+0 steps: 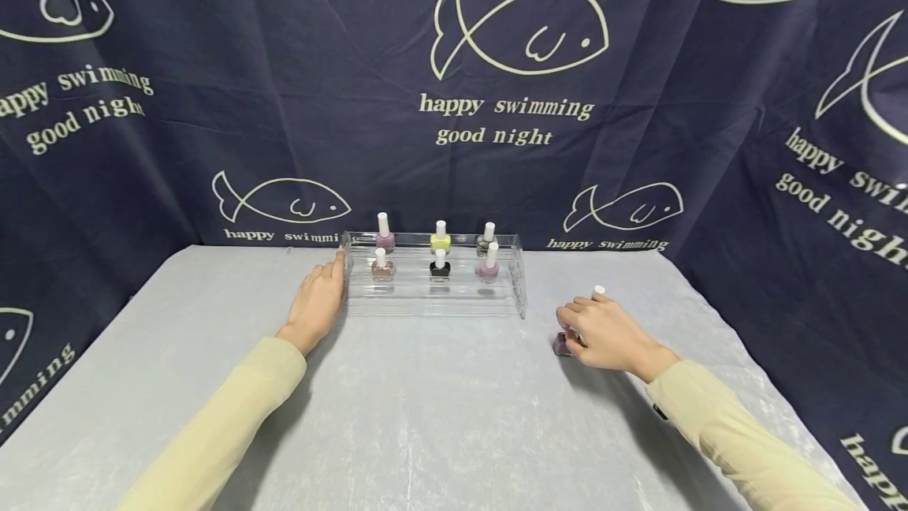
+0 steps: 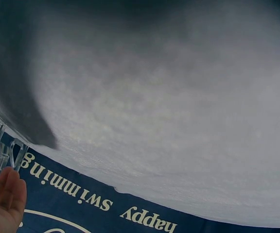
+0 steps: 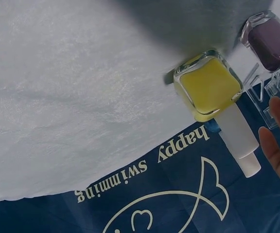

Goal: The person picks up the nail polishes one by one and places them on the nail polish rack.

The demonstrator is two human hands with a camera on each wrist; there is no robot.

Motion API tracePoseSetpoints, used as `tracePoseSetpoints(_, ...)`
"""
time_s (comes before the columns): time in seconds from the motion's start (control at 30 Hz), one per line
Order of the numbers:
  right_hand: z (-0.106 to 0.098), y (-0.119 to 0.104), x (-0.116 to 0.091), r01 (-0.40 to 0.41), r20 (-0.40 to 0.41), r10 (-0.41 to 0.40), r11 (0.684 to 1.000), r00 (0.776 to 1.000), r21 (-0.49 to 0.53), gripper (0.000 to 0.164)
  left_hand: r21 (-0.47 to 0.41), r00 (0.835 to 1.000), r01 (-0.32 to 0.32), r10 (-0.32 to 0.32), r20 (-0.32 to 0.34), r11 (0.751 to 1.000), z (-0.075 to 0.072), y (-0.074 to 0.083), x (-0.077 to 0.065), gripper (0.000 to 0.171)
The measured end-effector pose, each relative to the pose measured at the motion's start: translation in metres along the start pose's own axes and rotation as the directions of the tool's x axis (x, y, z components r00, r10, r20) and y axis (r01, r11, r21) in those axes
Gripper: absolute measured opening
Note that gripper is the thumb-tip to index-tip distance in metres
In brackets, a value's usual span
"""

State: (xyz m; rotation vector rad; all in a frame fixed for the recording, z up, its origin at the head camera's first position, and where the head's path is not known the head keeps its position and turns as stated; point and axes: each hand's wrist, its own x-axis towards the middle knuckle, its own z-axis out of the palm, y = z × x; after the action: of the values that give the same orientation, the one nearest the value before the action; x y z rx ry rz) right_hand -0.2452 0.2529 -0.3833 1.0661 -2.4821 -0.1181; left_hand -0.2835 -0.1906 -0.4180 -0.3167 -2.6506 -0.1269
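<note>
My left hand (image 1: 317,298) rests its fairly straight fingers against the left end of a clear tiered rack (image 1: 426,306). In the left wrist view its fingertips (image 2: 13,187) touch the transparent end panel. At the right, my right hand (image 1: 606,333) has its fingers bent around the white cap of a dark purple nail polish bottle (image 1: 561,345); the hand mostly hides the cap. The right wrist view shows that purple bottle at its edge, cut off. Beside it stands a yellow nail polish bottle (image 3: 210,87); from the head only its cap (image 1: 599,290) shows, behind the right hand.
On the rack's upper tiers stand several white-capped polish bottles, among them a yellow one (image 1: 440,241), a black one (image 1: 440,268) and a pink one (image 1: 488,268). A pale cloth (image 1: 411,416) covers the table. Dark blue fish-print fabric (image 1: 383,77) hangs behind and at both sides.
</note>
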Motion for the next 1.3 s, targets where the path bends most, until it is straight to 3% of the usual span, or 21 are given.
tracePoseSetpoints(0.73, -0.002, 0.001, 0.005, 0.046, -0.056, -0.045, 0.999, 0.997, 0.025, 0.017, 0.0, 1.0, 0.012, -0.012, 0.007, 1.0, -0.001, 0.001, 0.001, 0.056)
tracePoseSetpoints(1.3, -0.006, -0.007, 0.034, 0.096, -0.094, -0.091, 0.994, 0.991, 0.045, 0.011, -0.008, 1.0, 0.01, -0.011, -0.009, 1.0, 0.0, 0.001, 0.0, 0.057)
